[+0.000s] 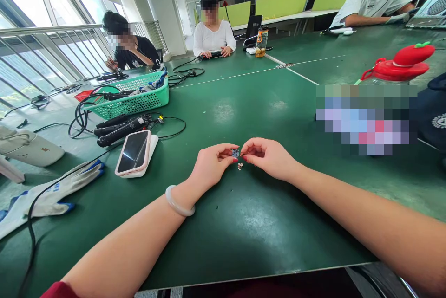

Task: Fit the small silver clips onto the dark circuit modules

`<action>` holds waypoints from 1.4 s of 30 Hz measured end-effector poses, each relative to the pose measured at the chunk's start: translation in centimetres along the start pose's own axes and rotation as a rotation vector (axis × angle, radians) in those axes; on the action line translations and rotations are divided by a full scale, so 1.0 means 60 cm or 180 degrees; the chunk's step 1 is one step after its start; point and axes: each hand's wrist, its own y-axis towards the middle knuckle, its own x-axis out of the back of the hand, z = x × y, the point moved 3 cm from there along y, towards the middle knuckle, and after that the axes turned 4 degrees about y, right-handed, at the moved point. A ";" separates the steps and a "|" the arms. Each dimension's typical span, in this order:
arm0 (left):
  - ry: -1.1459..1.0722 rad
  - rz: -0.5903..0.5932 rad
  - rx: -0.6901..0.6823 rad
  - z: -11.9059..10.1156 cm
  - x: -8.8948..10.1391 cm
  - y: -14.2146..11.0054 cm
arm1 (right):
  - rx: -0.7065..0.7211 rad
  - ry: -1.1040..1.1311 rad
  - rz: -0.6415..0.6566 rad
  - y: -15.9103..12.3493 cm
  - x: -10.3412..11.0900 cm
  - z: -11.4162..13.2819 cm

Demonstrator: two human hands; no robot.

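Observation:
Between the thumb and fingertips of my left hand (209, 165) is a small blue-grey block (236, 153) with pale metallic details; its exact kind is too small to tell. My right hand (270, 156) is closed in a pinch right beside the block's right side. Whatever its fingertips grip is too tiny to make out. Just below the fingertips, several small copper-coloured metal pieces (240, 166) lie in a little cluster on the green tabletop (258, 223). Both hands are just above the table, with a pale bangle (179, 203) round my left wrist.
To the left lie a phone (134, 152), work gloves (66, 189), black cables and black-handled tools (125, 128). Behind them stands a green basket (139, 103). A red-lidded container (397, 70) is at right. Two people sit across the table, another person at far right.

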 end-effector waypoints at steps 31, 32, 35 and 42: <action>0.0028 -0.0137 0.0246 0.017 0.007 0.009 | 0.0503 -0.2108 0.0367 -0.004 -0.013 0.005; -0.0001 -0.0131 0.0233 0.018 0.006 0.008 | 0.0517 -0.2142 0.0361 -0.005 -0.013 0.006; -0.0083 -0.0108 0.0249 0.019 0.005 0.008 | 0.0540 -0.2231 0.0351 -0.005 -0.013 0.007; -0.0042 -0.0086 0.0259 0.020 0.005 0.009 | 0.0494 -0.2402 0.0431 -0.003 -0.015 0.006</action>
